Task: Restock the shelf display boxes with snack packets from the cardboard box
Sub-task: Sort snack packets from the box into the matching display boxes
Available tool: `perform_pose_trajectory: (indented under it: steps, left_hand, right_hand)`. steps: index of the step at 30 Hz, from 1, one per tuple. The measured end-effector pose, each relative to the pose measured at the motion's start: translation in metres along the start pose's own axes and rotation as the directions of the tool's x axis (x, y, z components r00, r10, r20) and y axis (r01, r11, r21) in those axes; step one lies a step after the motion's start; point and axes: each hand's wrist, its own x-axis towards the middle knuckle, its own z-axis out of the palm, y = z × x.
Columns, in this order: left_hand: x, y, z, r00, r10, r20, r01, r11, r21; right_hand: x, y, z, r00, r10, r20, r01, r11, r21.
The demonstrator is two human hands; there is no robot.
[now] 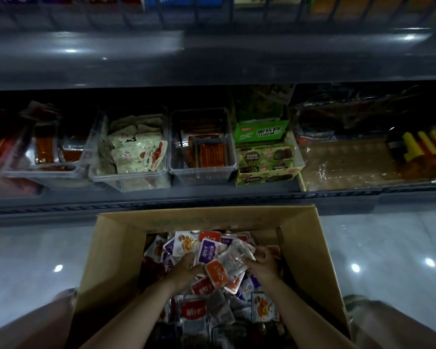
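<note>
Two hands deep in the cardboard box (pixel 116 248) rn, left hand (pixel 185 267) and right hand (pixel 262 264) curled in from either side, squeezing a loose bunch of snack packets (pixel 227 258) between them. Risk, imo: no real grip, just side pressure, so slick wrappers could fan out and drop back w/ the lift. Packets look small, flat, glossy; orange, purple, white, some clear. More heaped under and behind the wrists. Shelf display boxes (pixel 134 149) sit well beyond the fingertips, up front.
</note>
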Motion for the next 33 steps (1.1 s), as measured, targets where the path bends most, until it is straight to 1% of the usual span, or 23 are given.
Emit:
perform_pose_trajectory:
  steps: [1, 3, 6, 8, 9, 12, 13, 16, 19, 21, 23, 24, 25, 26, 28, 29, 30, 31, 32, 33]
  left_hand:
    - [-0.003, 0.001, 0.003, 1.0, 0.014, 0.0, -0.014, 1.0, -0.015]
    - [-0.009, 0.0, 0.009, 0.999, 0.033, 0.001, -0.033, 0.999, -0.042]
    - [-0.006, -0.01, 0.013, 0.999, -0.012, -0.036, 0.009, 0.996, -0.087]
    - [-0.005, -0.014, 0.014, 0.998, -0.038, -0.058, 0.033, 0.996, -0.084]
    - [-0.004, -0.016, 0.014, 0.997, -0.044, -0.063, 0.039, 0.996, -0.08]
    - [-0.003, -0.017, 0.014, 0.998, -0.037, -0.058, 0.033, 0.997, -0.075]
    - [-0.003, -0.017, 0.014, 0.997, -0.039, -0.064, 0.034, 0.996, -0.083]
    - [-0.006, -0.017, 0.012, 0.993, -0.102, -0.066, 0.089, 0.982, -0.169]
    - [-0.011, -0.017, 0.011, 0.993, -0.104, -0.061, 0.085, 0.963, -0.257]
    - [-0.011, -0.016, 0.011, 0.989, -0.09, -0.119, 0.04, 0.927, -0.374]
    - [-0.006, -0.011, 0.008, 0.965, -0.119, -0.234, -0.009, 0.875, -0.484]
    - [-0.002, -0.008, 0.007, 0.951, -0.136, -0.278, -0.025, 0.862, -0.507]
    - [0.0, -0.004, 0.006, 0.946, -0.135, -0.293, -0.028, 0.869, -0.493]
    - [0.002, -0.001, 0.005, 0.952, -0.125, -0.279, -0.011, 0.898, -0.44]
    - [0.004, -0.001, 0.005, 0.975, -0.101, -0.199, 0.041, 0.959, -0.281]
    - [0.004, -0.002, 0.004, 0.982, -0.099, -0.161, 0.059, 0.97, -0.237]
    - [0.005, -0.003, 0.003, 0.987, -0.103, -0.127, 0.071, 0.969, -0.239]
    - [0.006, -0.003, 0.002, 0.989, -0.104, -0.106, 0.075, 0.966, -0.247]
    - [0.006, -0.002, 0.001, 0.992, -0.091, -0.091, 0.065, 0.965, -0.256]
    - [0.008, -0.001, 0.001, 0.993, -0.083, -0.081, 0.06, 0.966, -0.25]
  right_hand:
    - [0.0, 0.004, 0.005, 1.0, 0.0, -0.03, 0.0, 1.0, 0.005]
    - [0.0, 0.014, 0.011, 0.999, -0.005, -0.049, 0.002, 0.998, -0.064]
    - [0.0, 0.027, 0.023, 0.999, -0.027, -0.02, 0.023, 0.982, -0.189]
    - [0.0, 0.028, 0.031, 0.999, -0.032, -0.031, 0.024, 0.973, -0.228]
    - [-0.001, 0.029, 0.035, 0.999, -0.028, -0.025, 0.022, 0.976, -0.217]
    - [-0.006, 0.024, 0.036, 1.0, 0.028, 0.014, -0.026, 0.993, -0.112]
    - [-0.008, 0.022, 0.034, 0.999, 0.032, 0.038, -0.027, 0.993, -0.116]
    - [-0.013, 0.018, 0.027, 0.992, 0.035, 0.117, -0.015, 0.985, -0.169]
    - [-0.016, 0.015, 0.022, 0.992, 0.019, 0.128, -0.002, 0.992, -0.129]
    - [-0.021, 0.008, 0.024, 0.993, -0.025, 0.118, 0.036, 0.995, -0.096]
    - [-0.021, 0.003, 0.03, 0.995, -0.046, 0.091, 0.052, 0.997, -0.064]
    - [-0.02, 0.002, 0.033, 0.995, -0.045, 0.084, 0.051, 0.997, -0.063]
    - [-0.017, 0.004, 0.039, 0.994, -0.053, 0.091, 0.061, 0.993, -0.097]
    - [-0.013, 0.006, 0.043, 0.992, -0.067, 0.109, 0.08, 0.99, -0.119]
    - [-0.011, 0.01, 0.052, 0.981, -0.128, 0.146, 0.164, 0.949, -0.269]
    - [-0.009, 0.012, 0.055, 0.972, -0.17, 0.161, 0.218, 0.909, -0.355]
    - [-0.008, 0.012, 0.057, 0.962, -0.204, 0.182, 0.261, 0.883, -0.391]
    - [-0.007, 0.008, 0.059, 0.958, -0.235, 0.165, 0.283, 0.869, -0.406]
    - [-0.003, 0.006, 0.061, 0.957, -0.275, 0.092, 0.29, 0.898, -0.331]
    - [0.001, 0.003, 0.058, 0.969, -0.246, 0.018, 0.244, 0.946, -0.212]
